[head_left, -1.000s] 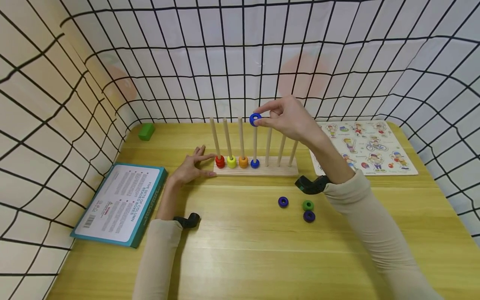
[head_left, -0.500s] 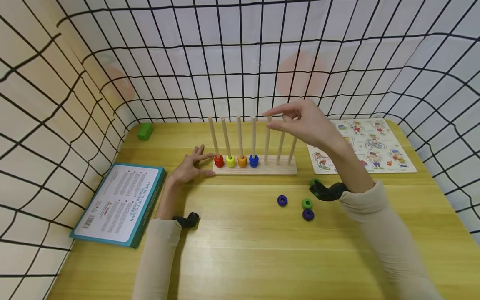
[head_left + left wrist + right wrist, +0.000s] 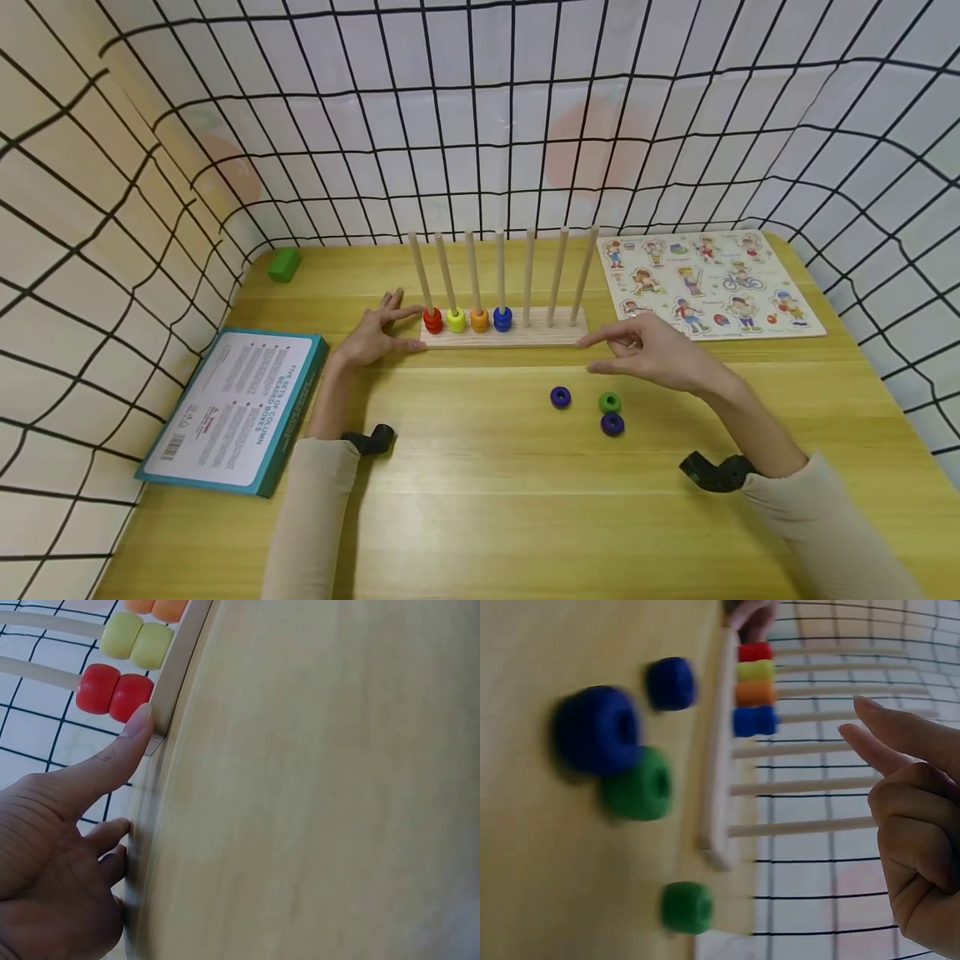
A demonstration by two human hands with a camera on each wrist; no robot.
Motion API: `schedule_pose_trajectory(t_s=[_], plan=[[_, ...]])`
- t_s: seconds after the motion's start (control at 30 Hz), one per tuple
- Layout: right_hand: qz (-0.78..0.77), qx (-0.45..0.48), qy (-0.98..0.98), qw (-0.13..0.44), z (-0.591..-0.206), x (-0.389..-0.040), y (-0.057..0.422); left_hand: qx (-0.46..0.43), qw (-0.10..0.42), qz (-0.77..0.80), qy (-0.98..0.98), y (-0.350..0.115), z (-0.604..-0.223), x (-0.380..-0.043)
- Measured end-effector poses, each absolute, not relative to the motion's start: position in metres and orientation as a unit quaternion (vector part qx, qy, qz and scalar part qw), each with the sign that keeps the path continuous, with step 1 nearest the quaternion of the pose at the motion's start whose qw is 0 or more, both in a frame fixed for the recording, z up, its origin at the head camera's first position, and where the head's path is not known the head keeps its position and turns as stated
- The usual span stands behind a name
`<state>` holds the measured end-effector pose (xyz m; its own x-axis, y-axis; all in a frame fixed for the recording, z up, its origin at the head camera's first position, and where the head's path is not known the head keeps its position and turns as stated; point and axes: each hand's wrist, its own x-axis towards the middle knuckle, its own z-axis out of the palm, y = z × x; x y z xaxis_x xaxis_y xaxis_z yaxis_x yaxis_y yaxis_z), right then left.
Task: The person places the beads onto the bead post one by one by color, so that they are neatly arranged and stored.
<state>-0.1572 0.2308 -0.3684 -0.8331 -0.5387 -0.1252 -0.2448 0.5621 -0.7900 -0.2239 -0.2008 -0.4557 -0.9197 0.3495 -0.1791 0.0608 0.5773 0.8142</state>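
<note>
A wooden base (image 3: 536, 337) carries a row of upright pegs. Pairs of red beads (image 3: 432, 321), yellow beads (image 3: 456, 320), orange beads (image 3: 479, 320) and blue beads (image 3: 502, 319) sit on the left pegs; three pegs at the right are bare. My left hand (image 3: 369, 335) rests its extended thumb and forefinger at the base's left end. Beyond its right end, my right hand (image 3: 660, 354) hovers with nothing held, thumb and forefinger apart. Below it lie two purple beads (image 3: 560, 397) and a green bead (image 3: 610, 402). The right wrist view shows another green bead (image 3: 687, 907), hidden in the head view.
A teal-edged box (image 3: 232, 408) lies at the left, and a green block (image 3: 284, 265) at the back left. Back right is a picture puzzle board (image 3: 712, 287). Black wire mesh (image 3: 487, 125) walls the table's back and sides.
The blue bead from my right hand is now on the fourth peg, above the other blue one. That hand has released it and come down to the right. My left hand stays put.
</note>
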Motion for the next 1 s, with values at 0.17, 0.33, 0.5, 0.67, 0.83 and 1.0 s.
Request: schedule_pose_trajectory(t_s=[0.17,0.33,0.5,0.67,0.83,1.0], plan=[[-0.418,-0.223,0.850,0.231,-0.402,-0.152,0.236,0.120,0.160,0.446,0.872,-0.202,-0.453,-0.221],[-0.429,-0.218,0.842,0.243,-0.419,-0.151,0.226,0.126,0.163,0.452,0.868,-0.205,-0.454,-0.221],[-0.432,-0.200,0.848,0.232,-0.424,-0.149,0.214,0.131,0.161,0.449,0.869,-0.204,-0.456,-0.223],[-0.419,-0.174,0.860,0.233,-0.428,-0.150,0.203,0.129,0.157,0.449,0.870,-0.202,-0.456,-0.223],[-0.401,-0.192,0.864,0.235,-0.430,-0.152,0.196,0.127,0.156,0.442,0.874,-0.203,-0.455,-0.222],[-0.397,-0.196,0.864,0.239,-0.428,-0.154,0.193,0.128,0.156,0.441,0.875,-0.204,-0.455,-0.222]])
